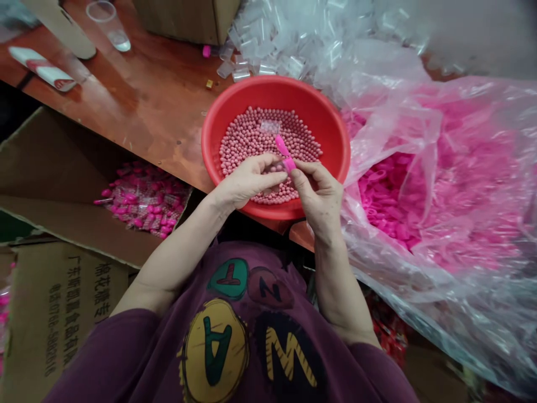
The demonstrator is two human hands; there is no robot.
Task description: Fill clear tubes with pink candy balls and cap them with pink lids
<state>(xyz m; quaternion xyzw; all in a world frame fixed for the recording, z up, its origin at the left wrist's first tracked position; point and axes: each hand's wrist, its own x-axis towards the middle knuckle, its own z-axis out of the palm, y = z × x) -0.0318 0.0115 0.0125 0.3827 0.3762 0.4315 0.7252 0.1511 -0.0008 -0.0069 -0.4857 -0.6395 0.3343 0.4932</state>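
My left hand (245,180) is closed around a small clear plastic tube (277,167) with pink balls inside, partly hidden by the fingers. At the tube's right end, my right hand (319,193) pinches a bright pink flip-top cap (289,163), its lid raised and pointing up to the left. Whether the cap is fully seated on the tube I cannot tell. Both hands are over the near side of a red plastic bowl (212,137), which holds many small pink balls (247,137). Another clear tube (271,127) lies on the balls.
Right of the bowl lies a clear plastic bag (461,112) of pink caps (388,193). Empty clear tubes (268,45) are piled behind. A cardboard box (54,196) at left holds filled, capped tubes (146,201). A clear cup (111,28) stands on the wooden table (155,106).
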